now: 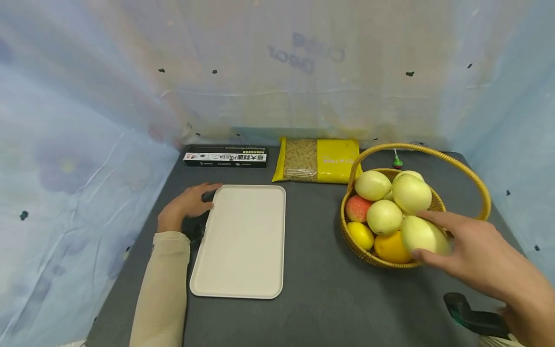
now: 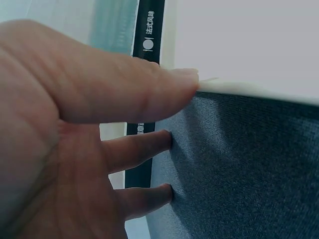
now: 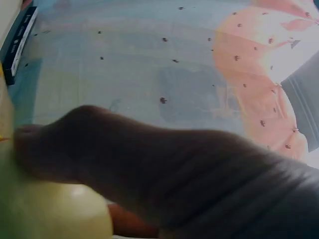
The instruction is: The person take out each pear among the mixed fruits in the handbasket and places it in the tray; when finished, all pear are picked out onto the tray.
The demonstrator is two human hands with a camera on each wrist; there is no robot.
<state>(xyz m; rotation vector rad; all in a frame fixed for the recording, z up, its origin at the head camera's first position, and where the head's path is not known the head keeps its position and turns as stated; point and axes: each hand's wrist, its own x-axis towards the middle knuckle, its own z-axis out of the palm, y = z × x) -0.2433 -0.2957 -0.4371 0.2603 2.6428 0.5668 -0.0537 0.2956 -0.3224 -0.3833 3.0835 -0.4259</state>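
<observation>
My right hand (image 1: 481, 246) reaches over the near right side of a wicker basket (image 1: 362, 255). It grips a pale yellow-green pear (image 1: 422, 235), thumb on the near side and a finger across the far side; the right wrist view has the thumb lying against this pear (image 3: 75, 209). Similar pears (image 1: 384, 217) are heaped in the basket, above a red peach (image 1: 358, 208), a lemon (image 1: 361, 235) and an orange (image 1: 392, 246). On the left, my left hand (image 1: 186, 205) touches the far left corner of a white tray (image 1: 240, 241). Its thumb (image 2: 169, 94) meets the rim, and straight fingers rest on the table.
Along the back lie a black pasta box (image 1: 225, 156) and a yellow bag of pasta (image 1: 336, 161). The basket's tall handle (image 1: 459, 166) arches over its right side. A green lollipop (image 1: 397, 163) lies behind the basket. Patterned curtains (image 1: 312, 96) enclose the grey table (image 1: 321, 289).
</observation>
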